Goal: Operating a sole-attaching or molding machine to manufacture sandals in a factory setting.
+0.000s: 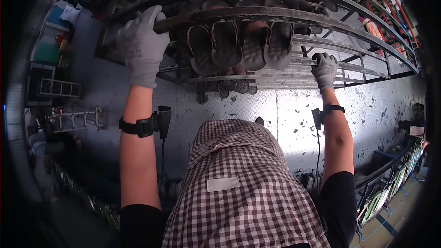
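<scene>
In a grey knit glove, my left hand (143, 46) is closed around the left end of an upper rail of a dark metal rack (257, 14). My right hand (326, 70), gloved the same way, curls its fingers over a lower rail on the right side of the rack. Between my hands, dark sandals (226, 48) with brownish straps sit in a row, their toe ends toward me. More footwear (234, 86) shows on the level below, partly hidden by the row above.
Scuffed diamond-plate flooring (298, 119) lies under the rack, dotted with dark scraps. A metal frame (73, 118) and a green bin (47, 54) stand to the left. At lower right runs a line of racked items (383, 197). Red tubing (390, 2) shows at upper right.
</scene>
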`<state>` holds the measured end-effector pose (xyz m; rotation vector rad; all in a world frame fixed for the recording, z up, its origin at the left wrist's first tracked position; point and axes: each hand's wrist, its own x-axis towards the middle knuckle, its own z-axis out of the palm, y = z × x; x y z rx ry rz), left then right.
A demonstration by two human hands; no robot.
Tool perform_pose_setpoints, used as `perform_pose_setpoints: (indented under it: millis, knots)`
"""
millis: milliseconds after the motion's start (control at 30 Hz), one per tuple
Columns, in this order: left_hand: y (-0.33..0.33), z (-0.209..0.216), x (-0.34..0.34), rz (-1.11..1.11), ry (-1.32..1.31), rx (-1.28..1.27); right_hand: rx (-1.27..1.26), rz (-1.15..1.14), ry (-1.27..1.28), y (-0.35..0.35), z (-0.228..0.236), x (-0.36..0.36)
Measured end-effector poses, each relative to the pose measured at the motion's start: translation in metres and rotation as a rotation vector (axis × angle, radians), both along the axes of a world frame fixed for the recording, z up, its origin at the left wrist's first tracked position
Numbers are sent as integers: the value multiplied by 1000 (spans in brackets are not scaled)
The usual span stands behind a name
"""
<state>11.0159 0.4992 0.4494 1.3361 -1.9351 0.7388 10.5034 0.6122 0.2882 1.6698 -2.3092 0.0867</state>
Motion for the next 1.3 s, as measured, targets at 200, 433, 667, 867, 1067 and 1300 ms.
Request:
perform_pose_setpoints:
  millis: [200, 433, 667, 867, 1067, 1300]
  knots:
    - [1, 4, -8, 21, 27, -37, -148, -19, 23, -4, -10, -2]
    - [10, 8, -12, 64, 79, 46, -281, -23, 26, -3, -11, 12]
    - [32, -2, -23, 25, 170, -86, -394, -10, -38, -9, -29, 6]
    - [46, -17, -19, -21, 289, -181, -587, 84, -50, -13, -49, 4]
    - [130, -131, -2, -107, 487, 303, -607, 94, -28, -2, -45, -7]
    - [276, -348, 88, 150, 1011, 1318, -484, 5, -169, -7, -23, 24]
